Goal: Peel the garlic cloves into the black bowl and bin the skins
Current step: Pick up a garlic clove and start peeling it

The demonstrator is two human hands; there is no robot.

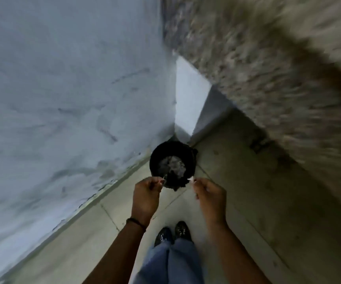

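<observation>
L hand, R hand out front — fingertip pinch on skins

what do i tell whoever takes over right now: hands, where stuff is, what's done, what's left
Hands: the left hand and right hand each pinch pale scraps, apparently garlic skins, held just short of the bin.
Things: the black bin stands on the floor in the corner, ahead of the feet.
Done: cannot tell; bowl and cloves are out of view.
Left: drop the skins into the bin.
</observation>
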